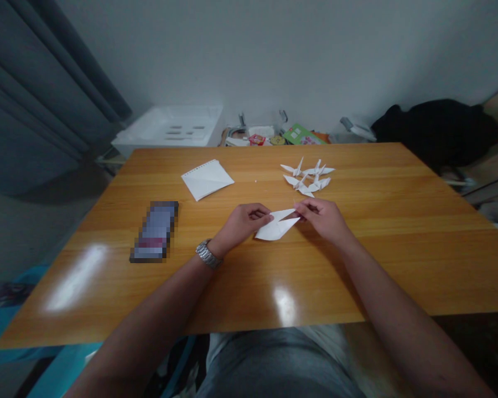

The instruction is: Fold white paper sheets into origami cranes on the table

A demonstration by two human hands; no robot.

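Note:
Between my hands is a piece of folded white paper (276, 228), shaped like a kite with a slit that opens toward the right. My left hand (249, 221) pinches its left upper edge between thumb and fingers. At its right tips, the fingers of my right hand (318, 215) are closed on the paper. Just beyond my right hand stand several white paper cranes (309, 176) grouped together. A stack of white paper sheets (207, 179), with a perforated edge, lies beyond my left hand.
A phone (154, 231) lies on the wooden table (232, 293), left of my left arm. Behind the far edge are a white plastic tray (174, 124), a green booklet (302, 134) and small items. A black cloth-like heap (435, 130) sits at the back right.

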